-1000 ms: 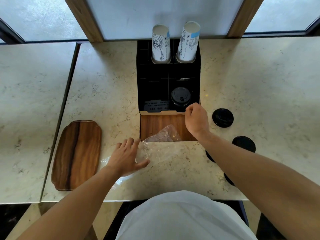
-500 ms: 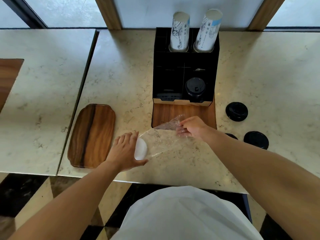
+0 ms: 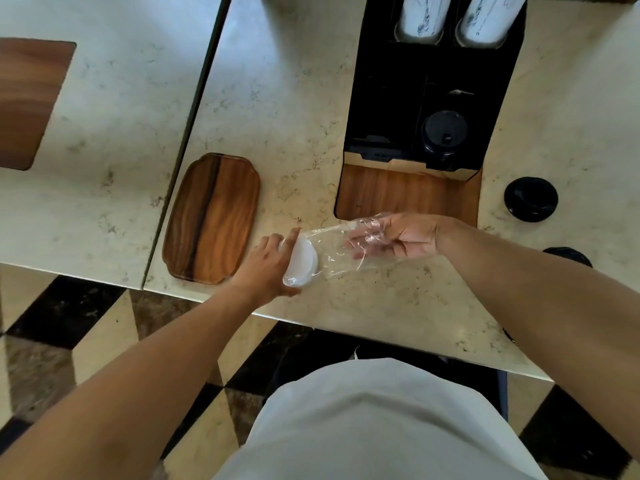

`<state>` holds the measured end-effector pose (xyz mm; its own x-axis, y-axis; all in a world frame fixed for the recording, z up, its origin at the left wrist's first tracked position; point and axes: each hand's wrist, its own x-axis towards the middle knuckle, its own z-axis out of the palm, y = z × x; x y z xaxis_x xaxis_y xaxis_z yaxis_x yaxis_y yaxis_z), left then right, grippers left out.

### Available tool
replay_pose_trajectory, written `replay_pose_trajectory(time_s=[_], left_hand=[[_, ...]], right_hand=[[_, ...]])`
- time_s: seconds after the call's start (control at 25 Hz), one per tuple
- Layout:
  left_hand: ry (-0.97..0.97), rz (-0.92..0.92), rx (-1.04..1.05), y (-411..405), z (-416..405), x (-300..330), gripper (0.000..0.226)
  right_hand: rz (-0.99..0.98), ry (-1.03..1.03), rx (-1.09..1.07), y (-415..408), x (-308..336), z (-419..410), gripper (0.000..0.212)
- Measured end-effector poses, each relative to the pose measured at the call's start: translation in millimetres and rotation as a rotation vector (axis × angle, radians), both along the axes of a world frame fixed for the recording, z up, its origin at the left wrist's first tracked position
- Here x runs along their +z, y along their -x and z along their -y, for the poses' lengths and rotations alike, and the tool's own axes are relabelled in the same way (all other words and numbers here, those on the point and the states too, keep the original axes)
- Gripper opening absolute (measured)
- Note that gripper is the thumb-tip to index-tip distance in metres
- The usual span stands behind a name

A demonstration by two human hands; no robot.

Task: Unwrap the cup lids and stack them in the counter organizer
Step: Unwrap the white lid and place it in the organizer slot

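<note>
The marble counter (image 3: 287,98) carries a wooden tray (image 3: 213,218), black organizer (image 3: 433,81), and seemingly loose black lids (image 3: 530,199).

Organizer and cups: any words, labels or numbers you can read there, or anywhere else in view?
None can be read.
Cups: dark line drawings only, blurred, no letters made out.
Organizer: faint marks on the front lip, too small and blurred to read.
Black lids, wrap: no text seen.
</note>
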<state>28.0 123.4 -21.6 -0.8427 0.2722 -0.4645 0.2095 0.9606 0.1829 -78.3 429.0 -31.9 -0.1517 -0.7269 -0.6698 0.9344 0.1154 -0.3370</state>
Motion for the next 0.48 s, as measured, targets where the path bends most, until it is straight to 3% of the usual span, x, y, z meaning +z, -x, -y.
replay_pose_trajectory(time_s=[0.2, 0.48], left_hand=[[-0.097, 0.020, 0.043, -2, 4, 1, 0.132], [-0.140, 0.008, 0.136, -5, 5, 2, 0.113]], right_hand=[[-0.138, 0.076, 0.150, 1, 7, 15, 0.059], [-0.116, -0.064, 0.098, -5, -6, 20, 0.044]])
